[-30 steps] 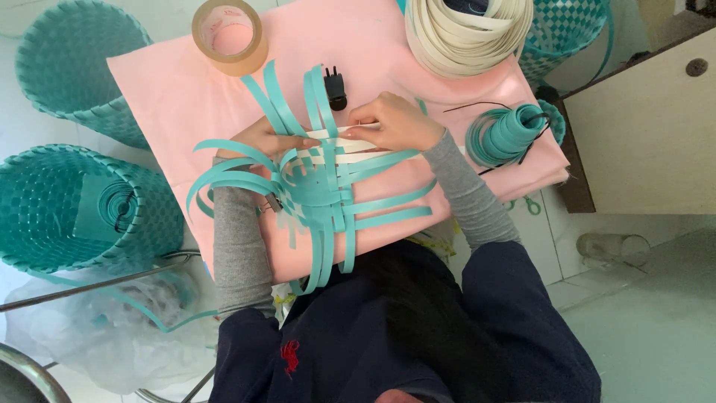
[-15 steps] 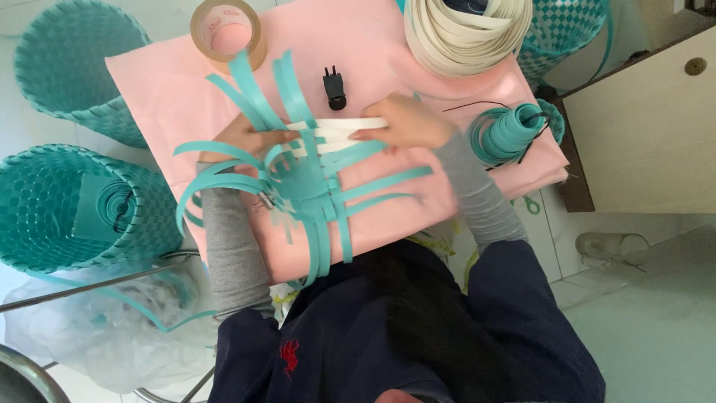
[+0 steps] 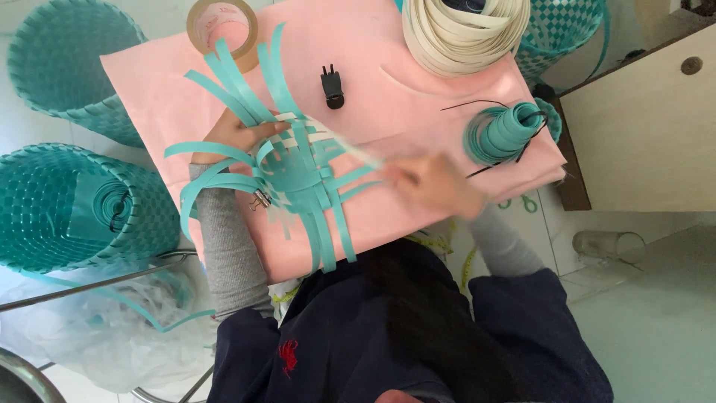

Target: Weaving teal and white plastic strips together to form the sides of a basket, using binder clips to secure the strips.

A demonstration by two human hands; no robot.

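On the pink board (image 3: pixel 477 82), left hand (image 3: pixel 239 134) presses the teal weave (image 3: pixel 298 175) flat, fingers clamped on its strips, while right hand (image 3: pixel 436 186), blurred, pinches a cream strip (image 3: pixel 350 147) best drawn taut and level; nearby baskets (image 3: pixel 71 205) hold teal strip.

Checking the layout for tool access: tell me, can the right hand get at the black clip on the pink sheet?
Probably yes. The black clip lies alone on bare pink sheet, and nothing stands between it and the right hand, though that hand seems busy pulling a cream strip.
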